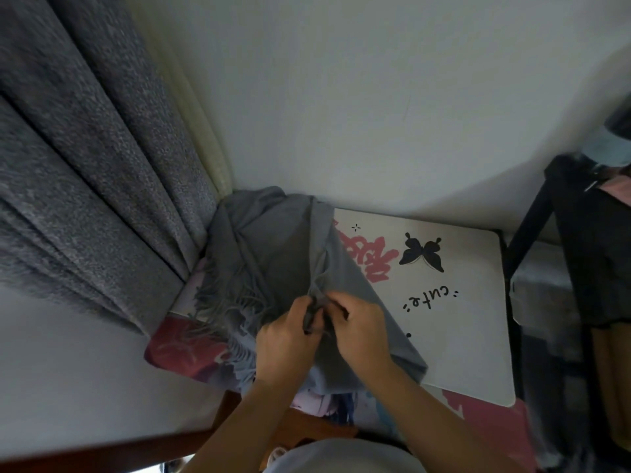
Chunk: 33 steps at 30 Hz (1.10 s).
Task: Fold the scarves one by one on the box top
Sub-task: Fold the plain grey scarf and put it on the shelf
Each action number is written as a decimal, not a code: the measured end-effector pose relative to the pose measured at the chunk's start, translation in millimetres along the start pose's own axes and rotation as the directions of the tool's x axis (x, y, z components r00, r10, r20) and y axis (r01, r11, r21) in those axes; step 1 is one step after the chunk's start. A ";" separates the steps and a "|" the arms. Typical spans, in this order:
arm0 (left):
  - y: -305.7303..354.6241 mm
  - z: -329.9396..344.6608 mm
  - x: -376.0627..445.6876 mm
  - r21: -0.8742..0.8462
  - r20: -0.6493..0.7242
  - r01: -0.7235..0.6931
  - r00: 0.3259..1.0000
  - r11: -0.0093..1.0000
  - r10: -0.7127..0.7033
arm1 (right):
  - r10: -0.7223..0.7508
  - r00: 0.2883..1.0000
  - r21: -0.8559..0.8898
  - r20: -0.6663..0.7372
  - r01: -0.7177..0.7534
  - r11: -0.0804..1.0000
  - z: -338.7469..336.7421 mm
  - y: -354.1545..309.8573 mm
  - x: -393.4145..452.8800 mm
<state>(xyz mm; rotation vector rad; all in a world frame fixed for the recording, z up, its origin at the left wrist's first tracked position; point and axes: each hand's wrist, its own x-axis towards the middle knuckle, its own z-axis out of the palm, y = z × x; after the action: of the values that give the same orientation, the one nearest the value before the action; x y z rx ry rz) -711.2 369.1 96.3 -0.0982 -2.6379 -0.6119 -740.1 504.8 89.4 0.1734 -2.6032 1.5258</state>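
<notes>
"cute" lettering (431, 298) on box top (478, 336)

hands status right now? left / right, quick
Left hand: fingers curled, pinching a bunched edge of the grey scarf.
Right hand: fingers curled, pinching the same bunched edge beside the left grip.

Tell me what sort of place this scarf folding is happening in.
Probably a room in a home, perhaps a bedroom corner. A heavy grey curtain hangs beside a plain white wall, and both hands work a grey scarf on a storage box top printed with a black butterfly.
</notes>
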 end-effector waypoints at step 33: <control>-15.3 -20.7 7.6 -0.158 0.163 0.013 0.987 0.987 0.013 | -0.304 0.952 -0.093 0.046 0.307 0.947 -12.7 5.5 4.6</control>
<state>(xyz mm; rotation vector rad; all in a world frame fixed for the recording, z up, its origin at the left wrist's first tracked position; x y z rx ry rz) -712.5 346.1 110.1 -0.2045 -2.7416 -0.8473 -744.9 518.4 91.6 0.5664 -2.5192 1.2943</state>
